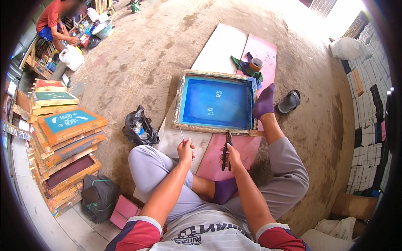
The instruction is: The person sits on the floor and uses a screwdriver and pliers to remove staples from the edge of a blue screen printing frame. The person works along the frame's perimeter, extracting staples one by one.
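Observation:
A wooden screen-printing frame (pixel 179 109) with blue mesh lies flat in front of me, over white and pink boards. My left hand (pixel 185 150) is closed round the handle of a screwdriver (pixel 182 134); its thin metal shaft points toward the frame's near edge. In my right hand (pixel 231 157) is a pair of pliers (pixel 227 149) with dark handles. The jaws of the pliers reach the near wooden bar of the frame, right of its middle; whether they grip anything there is too small to tell. My purple-socked foot (pixel 264 101) rests against the frame's right side.
Stacked screen frames (pixel 69 142) stand at the left, near a black plastic bag (pixel 140 127). A tape roll (pixel 256 64) and dark green cloth (pixel 242 65) lie beyond the frame. A slipper (pixel 289 101) sits at right. Another person (pixel 54 25) works far left, beside jugs and a basin.

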Demonstrator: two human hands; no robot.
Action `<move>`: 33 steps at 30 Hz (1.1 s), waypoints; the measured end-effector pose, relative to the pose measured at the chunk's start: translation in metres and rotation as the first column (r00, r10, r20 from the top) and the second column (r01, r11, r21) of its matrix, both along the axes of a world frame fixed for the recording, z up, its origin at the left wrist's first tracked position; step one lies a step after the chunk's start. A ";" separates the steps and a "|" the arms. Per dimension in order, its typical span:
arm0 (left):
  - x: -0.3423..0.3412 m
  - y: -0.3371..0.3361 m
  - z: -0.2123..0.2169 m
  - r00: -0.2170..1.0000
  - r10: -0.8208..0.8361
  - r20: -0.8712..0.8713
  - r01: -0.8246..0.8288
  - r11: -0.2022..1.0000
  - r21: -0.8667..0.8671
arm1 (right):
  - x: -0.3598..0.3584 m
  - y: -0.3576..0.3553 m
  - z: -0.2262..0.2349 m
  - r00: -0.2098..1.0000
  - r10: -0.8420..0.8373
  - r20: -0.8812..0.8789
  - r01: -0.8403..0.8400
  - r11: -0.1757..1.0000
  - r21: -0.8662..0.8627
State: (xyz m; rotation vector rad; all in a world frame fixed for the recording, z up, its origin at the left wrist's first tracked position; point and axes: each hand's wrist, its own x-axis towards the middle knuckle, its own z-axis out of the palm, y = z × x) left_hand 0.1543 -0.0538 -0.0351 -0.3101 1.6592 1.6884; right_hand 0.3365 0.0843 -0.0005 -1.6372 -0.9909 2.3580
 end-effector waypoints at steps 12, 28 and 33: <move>0.010 -0.003 0.003 0.990 -0.139 -0.029 0.141 0.987 0.073 | -0.020 -0.056 0.009 0.883 0.460 -0.093 -0.466 0.883 -0.053; -0.003 -0.007 -0.011 0.991 0.087 -0.100 -0.104 0.977 -0.184 | -0.004 -0.020 -0.009 0.981 0.185 0.064 -0.195 0.954 0.226; -0.002 -0.004 -0.004 0.996 0.054 -0.071 -0.065 0.986 -0.153 | -0.009 -0.013 -0.010 0.985 0.154 0.071 -0.167 0.952 0.254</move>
